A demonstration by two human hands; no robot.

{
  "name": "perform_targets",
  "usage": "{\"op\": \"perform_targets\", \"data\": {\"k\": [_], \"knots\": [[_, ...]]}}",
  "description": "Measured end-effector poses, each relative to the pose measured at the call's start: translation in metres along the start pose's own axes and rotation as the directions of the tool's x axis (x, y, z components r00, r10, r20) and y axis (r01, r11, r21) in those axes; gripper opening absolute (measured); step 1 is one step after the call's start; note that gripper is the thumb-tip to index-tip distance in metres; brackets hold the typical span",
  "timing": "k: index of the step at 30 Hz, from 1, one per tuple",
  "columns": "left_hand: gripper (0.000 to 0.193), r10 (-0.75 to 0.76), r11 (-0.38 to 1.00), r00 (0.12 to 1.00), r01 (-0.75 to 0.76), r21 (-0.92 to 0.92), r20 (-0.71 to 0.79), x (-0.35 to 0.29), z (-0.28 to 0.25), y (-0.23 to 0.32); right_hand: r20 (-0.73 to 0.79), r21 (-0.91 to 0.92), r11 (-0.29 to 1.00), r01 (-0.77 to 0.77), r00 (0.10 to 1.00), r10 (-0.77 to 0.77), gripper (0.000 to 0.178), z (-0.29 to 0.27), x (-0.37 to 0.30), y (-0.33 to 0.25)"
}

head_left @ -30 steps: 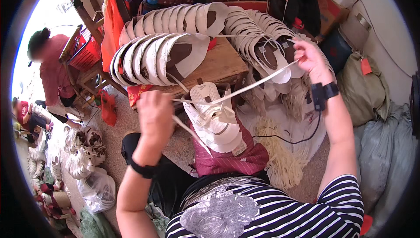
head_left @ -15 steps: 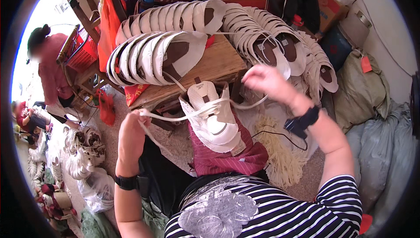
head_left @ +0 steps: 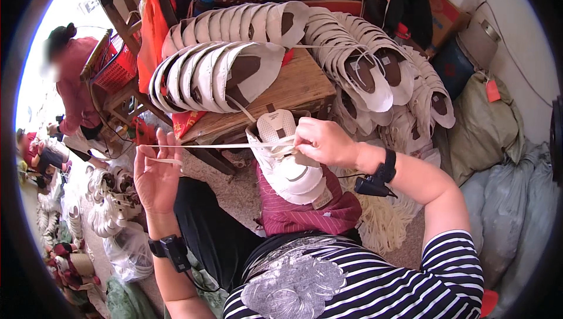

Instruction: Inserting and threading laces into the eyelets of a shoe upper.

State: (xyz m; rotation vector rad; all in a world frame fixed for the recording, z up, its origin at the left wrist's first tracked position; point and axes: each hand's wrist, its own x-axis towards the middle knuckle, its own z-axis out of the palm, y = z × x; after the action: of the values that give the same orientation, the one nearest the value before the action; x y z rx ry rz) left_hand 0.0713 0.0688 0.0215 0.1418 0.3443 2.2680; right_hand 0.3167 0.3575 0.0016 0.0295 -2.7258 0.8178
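A white shoe upper with a perforated tongue lies on a maroon striped cloth over my lap. From its eyelets a white shoelace stretches taut to the left. My left hand holds the far part of the lace across its raised fingers, and a short loose tail hangs beside them. At the top of the upper, my right hand pinches the lace close to the eyelets. Its fingertips hide part of the lacing.
A wooden bench ahead carries nested rows of shoe uppers, with more rows to its right. Loose cream laces hang right of my lap. Sacks stand far right. Another person is at the left by a red basket.
My right hand has moved left and down to the upper and now pinches the lace there. My left hand has shifted left and raised its fingers, and the lace has gone from slack to taut.
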Motion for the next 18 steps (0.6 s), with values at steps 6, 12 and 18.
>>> {"op": "perform_targets", "data": {"k": [6,12,18], "knots": [[0.024,-0.117,0.993,0.991,0.115,-0.025,-0.065,0.005,-0.007,-0.01,-0.174,-0.461,0.846,0.269,0.907,-0.383,0.019,0.01,-0.005,-0.001],[0.02,0.121,0.976,0.991,-0.128,0.176,0.051,0.006,-0.019,0.05,-0.084,-0.589,0.743,0.318,0.89,-0.447,0.015,-0.007,-0.036,0.043],[0.023,0.209,0.95,0.978,-0.197,0.241,-0.026,-0.002,-0.032,0.076,-0.388,0.545,0.76,-0.354,0.697,0.603,0.019,-0.07,-0.053,0.067]]}}
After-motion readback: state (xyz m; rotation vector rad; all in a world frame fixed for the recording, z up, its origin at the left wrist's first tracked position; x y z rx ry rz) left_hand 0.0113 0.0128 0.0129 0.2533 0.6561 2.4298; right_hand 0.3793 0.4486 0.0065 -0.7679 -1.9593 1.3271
